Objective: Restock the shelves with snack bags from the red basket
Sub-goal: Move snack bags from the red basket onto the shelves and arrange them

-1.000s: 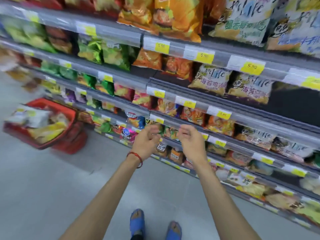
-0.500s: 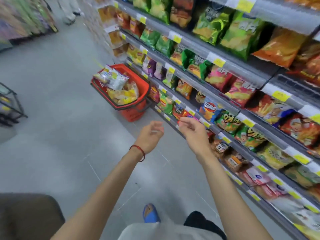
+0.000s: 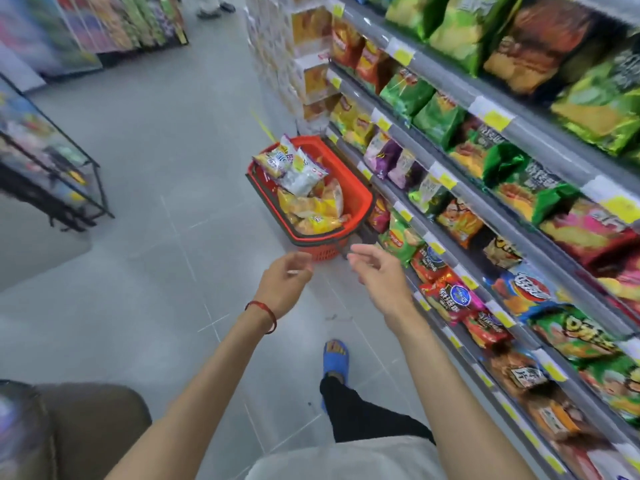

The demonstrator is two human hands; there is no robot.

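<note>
Clearly, much is left: the basket (image 3: 363, 199), set on the floor (image 3: 166, 174) just beside the shelves (image 3: 547, 147), is seen heaped with bags (image 3: 306, 206). Nothing is held; the left hand (image 3: 284, 285) and right hand (image 3: 381, 282) are stretched toward it, fingers relaxed.

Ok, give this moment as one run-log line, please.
left hand: open, empty | right hand: open, empty | both held out toward red basket | red basket: on floor beside shelves, holds snack bags
</note>
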